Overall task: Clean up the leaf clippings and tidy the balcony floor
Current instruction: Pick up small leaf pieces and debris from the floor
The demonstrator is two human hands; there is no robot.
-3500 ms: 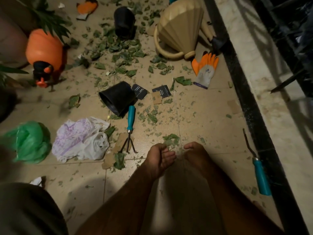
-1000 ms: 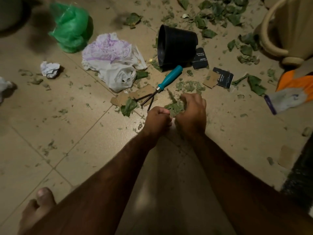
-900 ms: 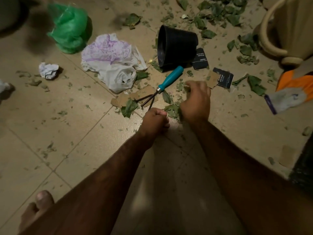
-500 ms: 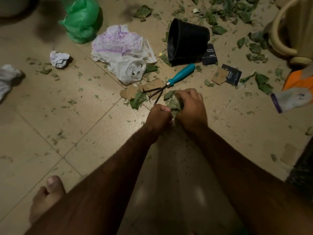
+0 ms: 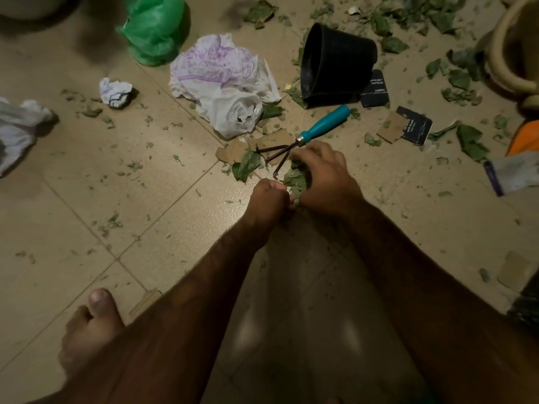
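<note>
1. Gathering a wad of green leaf clippings (image 5: 297,179) off the beige tiled balcony floor (image 5: 87,223), the right hand (image 5: 325,177) curls around the clump while the fisted left hand (image 5: 269,196) presses against it.
2. At 12 o'clock of the hands lies a teal-handled three-prong hand rake (image 5: 309,135), below a tipped black plastic pot (image 5: 335,62).
3. At 10 o'clock sits a crumpled white plastic bag (image 5: 224,83); more clippings litter the tiles.

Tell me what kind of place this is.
Probably a home balcony or patio used for potted plants: a tiled floor strewn with leaf clippings, a tipped black plant pot, and a small hand rake.
</note>
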